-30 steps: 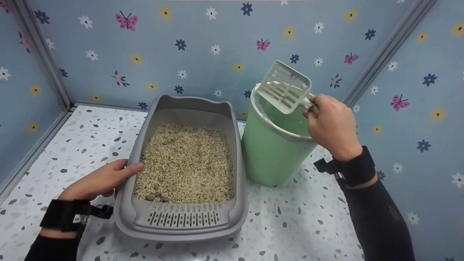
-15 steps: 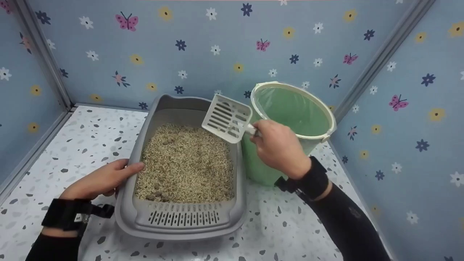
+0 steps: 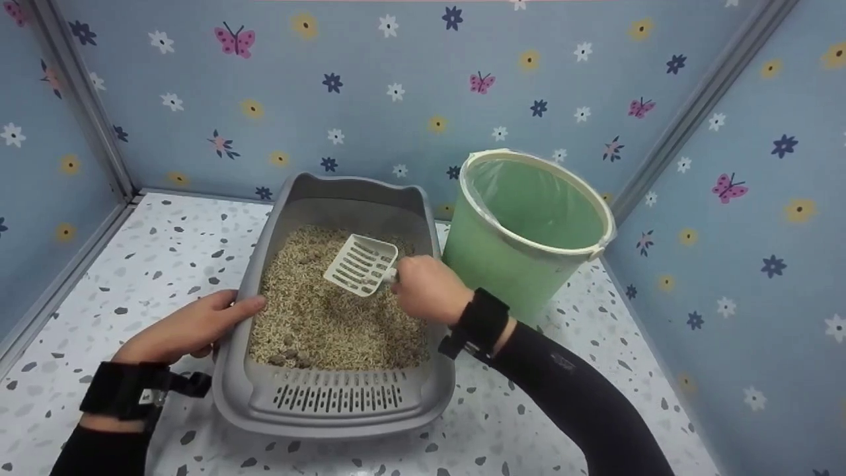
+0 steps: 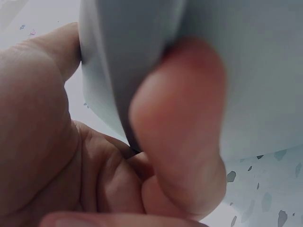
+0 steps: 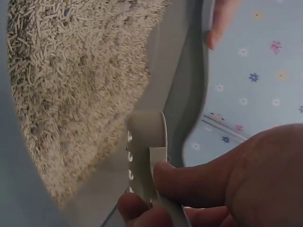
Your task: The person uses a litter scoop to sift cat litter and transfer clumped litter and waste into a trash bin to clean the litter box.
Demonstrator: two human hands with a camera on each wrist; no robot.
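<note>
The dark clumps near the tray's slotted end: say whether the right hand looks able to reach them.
Probably yes: the right hand holds the scoop over the litter, with nothing visible between it and the dark clumps; the left hand grips the tray rim.

Your right fingers (image 3: pixel 413 284) are gripping a smooth, matt plastic scoop (image 3: pixel 367 268) above rough, grainy pellets (image 3: pixel 304 324). Your left fingers (image 3: pixel 246 308) are holding a plastic tray (image 3: pixel 350 424), probably matt, though blurred close up. Beyond the right ones, glossy film (image 3: pixel 486 192) is lining a smooth plastic bin (image 3: pixel 502 271).

Blue walls (image 3: pixel 383 59) (flowered, with butterflies (image 3: pixel 234 40)) border a speckled surface (image 3: pixel 178 254).
</note>
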